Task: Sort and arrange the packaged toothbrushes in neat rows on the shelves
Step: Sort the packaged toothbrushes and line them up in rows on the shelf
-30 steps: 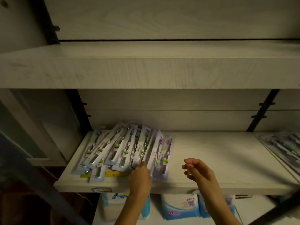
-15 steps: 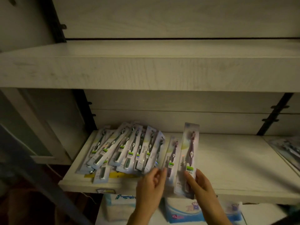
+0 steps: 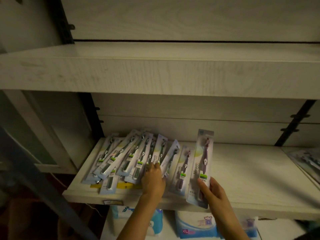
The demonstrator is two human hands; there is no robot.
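A fanned pile of packaged toothbrushes (image 3: 128, 156) with dark brushes lies on the left of the middle shelf (image 3: 242, 170). My left hand (image 3: 153, 179) grips the lower end of one pack (image 3: 170, 155) at the pile's right side. A purple-brush pack (image 3: 182, 168) lies flat just right of it. My right hand (image 3: 212, 189) holds another purple toothbrush pack (image 3: 201, 163) by its lower end, raised upright above the shelf's front edge.
A thick upper shelf (image 3: 155, 73) overhangs the work area. More packs (image 3: 306, 160) lie at the shelf's far right. Blue-and-white packages (image 3: 194, 226) sit on the level below. A yellow strip (image 3: 121, 185) lies under the pile. A dark post (image 3: 43, 184) crosses at left.
My right hand went from holding nothing to lifting a purple pack clear of the pile's right edge. My left hand slid up into the pile and took hold of a pack.
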